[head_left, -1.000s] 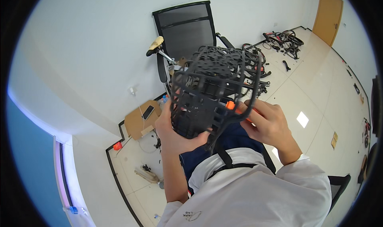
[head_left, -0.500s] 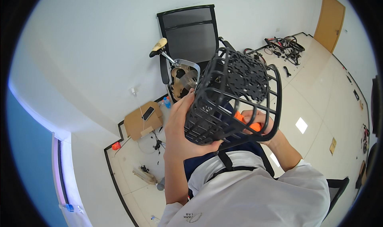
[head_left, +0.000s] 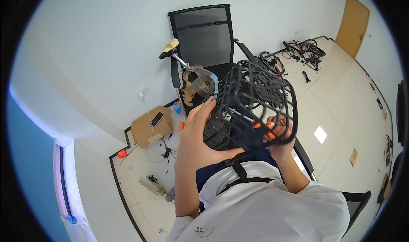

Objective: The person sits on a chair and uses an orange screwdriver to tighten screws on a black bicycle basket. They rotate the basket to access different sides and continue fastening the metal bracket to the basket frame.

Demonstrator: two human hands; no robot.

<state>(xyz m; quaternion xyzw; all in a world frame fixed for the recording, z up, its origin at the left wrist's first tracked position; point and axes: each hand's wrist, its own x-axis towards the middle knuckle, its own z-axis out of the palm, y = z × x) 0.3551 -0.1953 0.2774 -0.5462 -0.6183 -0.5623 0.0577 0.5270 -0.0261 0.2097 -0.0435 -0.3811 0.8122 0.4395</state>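
Note:
A black bicycle basket with slatted sides and a patterned panel is held up tilted in front of my body. My left hand grips its left side, thumb along the lower edge and fingers up the side. Behind the bars on the right, my right hand is closed around an orange-handled tool. A thin pale shaft seems to reach left from it inside the basket. The bars partly hide the tool, so its exact kind is unclear.
A black mesh office chair stands ahead, with a bicycle saddle on a post and a metal bracket at its seat. Cardboard with a phone lies left. Bicycle parts lie along the far wall.
The basket has tipped and shifted slightly, blurring a little. My right hand has turned and dropped slightly with the orange-handled tool. My left hand keeps its grip, fingers somewhat more spread.

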